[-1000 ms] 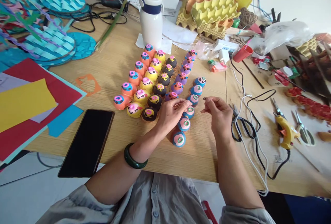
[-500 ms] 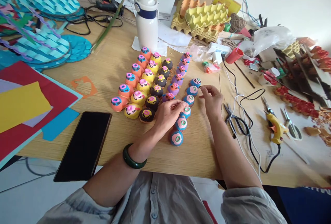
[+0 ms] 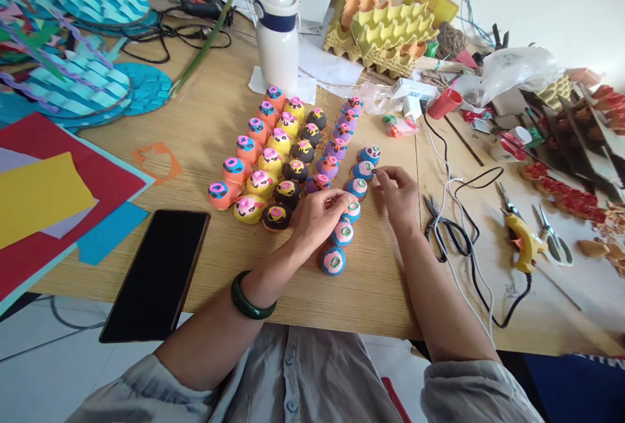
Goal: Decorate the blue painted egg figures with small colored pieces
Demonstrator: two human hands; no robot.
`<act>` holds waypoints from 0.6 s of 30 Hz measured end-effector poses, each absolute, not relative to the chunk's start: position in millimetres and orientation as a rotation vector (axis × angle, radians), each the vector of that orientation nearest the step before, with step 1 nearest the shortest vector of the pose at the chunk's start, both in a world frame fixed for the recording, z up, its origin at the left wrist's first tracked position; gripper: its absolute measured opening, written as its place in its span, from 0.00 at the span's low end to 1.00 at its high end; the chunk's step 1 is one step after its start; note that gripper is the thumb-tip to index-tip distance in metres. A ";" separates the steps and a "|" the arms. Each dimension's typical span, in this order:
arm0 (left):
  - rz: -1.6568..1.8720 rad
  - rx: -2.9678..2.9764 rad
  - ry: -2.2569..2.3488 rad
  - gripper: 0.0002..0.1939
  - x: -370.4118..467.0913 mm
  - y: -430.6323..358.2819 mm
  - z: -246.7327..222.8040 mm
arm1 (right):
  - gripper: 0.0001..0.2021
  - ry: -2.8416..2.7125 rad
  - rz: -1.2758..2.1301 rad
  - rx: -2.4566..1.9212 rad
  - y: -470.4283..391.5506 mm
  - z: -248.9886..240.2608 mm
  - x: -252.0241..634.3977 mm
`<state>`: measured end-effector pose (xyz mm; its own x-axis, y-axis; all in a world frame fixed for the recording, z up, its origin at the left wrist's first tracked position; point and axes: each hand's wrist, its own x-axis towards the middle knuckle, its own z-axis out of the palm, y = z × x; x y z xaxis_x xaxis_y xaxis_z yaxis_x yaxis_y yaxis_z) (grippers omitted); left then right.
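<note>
Rows of painted egg-carton domes stand on the wooden table: orange [image 3: 246, 148], yellow [image 3: 270, 160], black [image 3: 295, 170], purple [image 3: 335, 148] and blue with pink tops [image 3: 342, 233]. My left hand [image 3: 323, 213], with a dark green bangle at the wrist, is pinched at the middle of the blue row; its fingertips touch a dome there. My right hand [image 3: 396, 194] has thumb and index finger pressed together beside the second blue dome from the far end. A tiny dark bit shows at those fingertips, too small to identify.
A black phone [image 3: 157, 274] and coloured paper [image 3: 43, 195] lie left. A white bottle [image 3: 277, 45] stands behind the domes. Scissors [image 3: 446, 228], cables and a yellow glue gun [image 3: 521, 238] lie right; egg cartons [image 3: 390, 32] are at the back.
My right hand has moved slightly down and left, toward the second blue dome. My left hand has stayed nearly in place.
</note>
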<state>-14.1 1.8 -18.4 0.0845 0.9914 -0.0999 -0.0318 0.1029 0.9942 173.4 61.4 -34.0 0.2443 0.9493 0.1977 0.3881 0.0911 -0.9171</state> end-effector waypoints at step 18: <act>1.088 1.145 1.163 0.14 -13.4 2.7 -19.0 | 0.09 -1.302 0.674 -1.493 63.2 -33.2 167.2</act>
<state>-13.4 2.7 -19.0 0.0900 0.9908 -0.1012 -0.0351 0.1047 0.9939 167.2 63.2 -33.2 0.2643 0.9445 0.1949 0.3860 0.0816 -0.9189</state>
